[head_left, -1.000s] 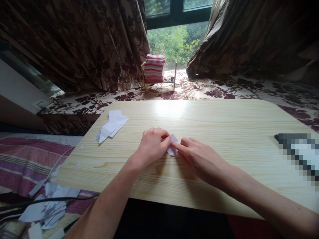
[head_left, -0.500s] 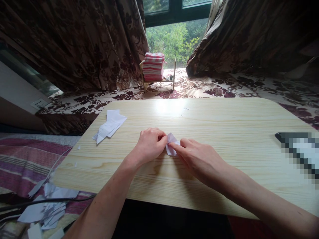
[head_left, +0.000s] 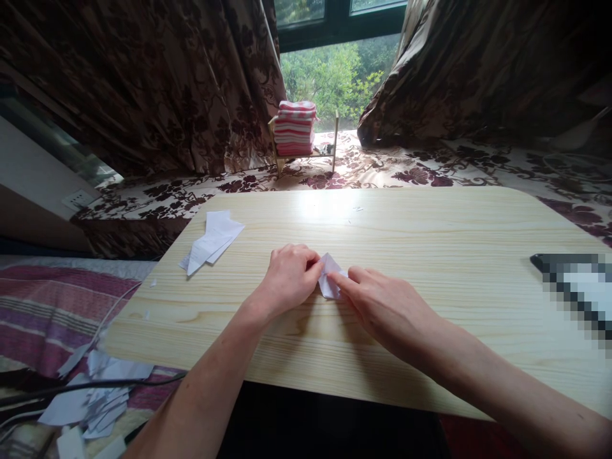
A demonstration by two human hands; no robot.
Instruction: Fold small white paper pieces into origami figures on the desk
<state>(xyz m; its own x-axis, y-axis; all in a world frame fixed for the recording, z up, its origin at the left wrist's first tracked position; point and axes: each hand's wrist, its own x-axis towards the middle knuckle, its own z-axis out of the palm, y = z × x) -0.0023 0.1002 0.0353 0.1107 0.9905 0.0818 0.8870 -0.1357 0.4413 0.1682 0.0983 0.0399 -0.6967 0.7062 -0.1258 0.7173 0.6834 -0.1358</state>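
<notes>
A small folded piece of white paper (head_left: 329,288) lies near the middle of the light wooden table (head_left: 459,280), between my two hands. At its left edge my left hand (head_left: 292,274) is closed, thumb and fingers pinching the paper. From the other side my right hand (head_left: 377,293) reaches in, its index fingertip pressed on the paper's face. The other right fingers are curled, and the paper's right part is hidden under them. Several pieces of white paper (head_left: 215,242) overlap at the table's left side.
Tiny scraps lie on the table's far and left parts. A partly blurred black device (head_left: 549,262) sits at the right edge. Pink-and-white folded cloths (head_left: 294,131) are stacked on a small rack by the window. More paper pieces (head_left: 108,405) and cables lie at lower left.
My right index finger has shifted slightly right on the paper, showing more of its face. The left hand keeps its pinch almost unchanged.
</notes>
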